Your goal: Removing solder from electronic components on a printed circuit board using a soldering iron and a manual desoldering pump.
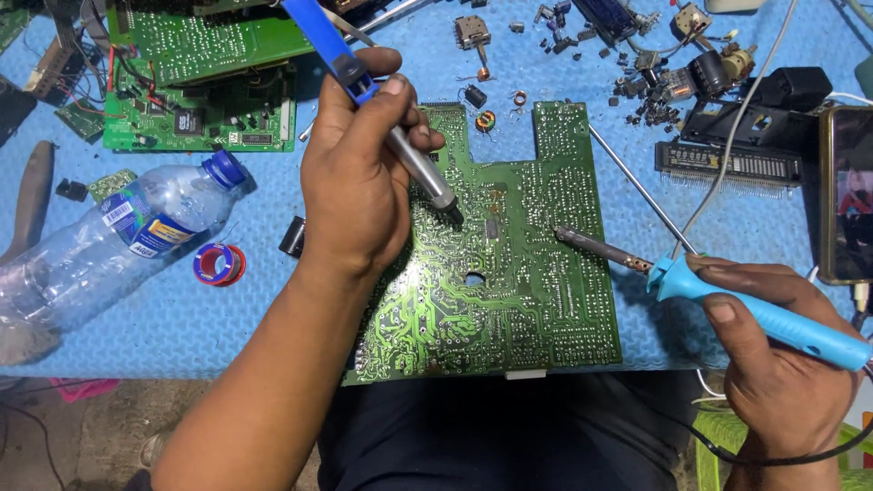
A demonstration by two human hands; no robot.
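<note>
1. Green printed circuit board [518,300], large and roughly rectangular with a stepped notch cut from its upper left corner, lies solder side up on the blue foam-covered worktop [255,309], its lower edge hanging just past the worktop's near edge over the person's lap.
2. Pale winding copper traces and rows of small silvery solder points cover its face; a round hole sits near the middle, and a small dark patch lies just above it.
3. The left hand [359,182] has its grip closed around a desoldering pump with a blue plunger and silver metal barrel [382,114], held at a slant, its dark tip touching the board near the dark patch.
4. The right hand [773,364] is wrapped tight around the light blue plastic handle of a soldering iron [709,295]; its dark metal tip rests on the board just right of the pump's tip, the two tips near but apart.
5. A clear plastic water bottle with a blue cap [118,245] lies on its side to the left, with a small red and blue spool of solder wire [218,264] beside it.
6. More green circuit boards [200,82] sit at the upper left, loose small electronic parts [655,73] are scattered at the upper right, and a phone with a lit screen [847,195] lies at the right edge.
</note>
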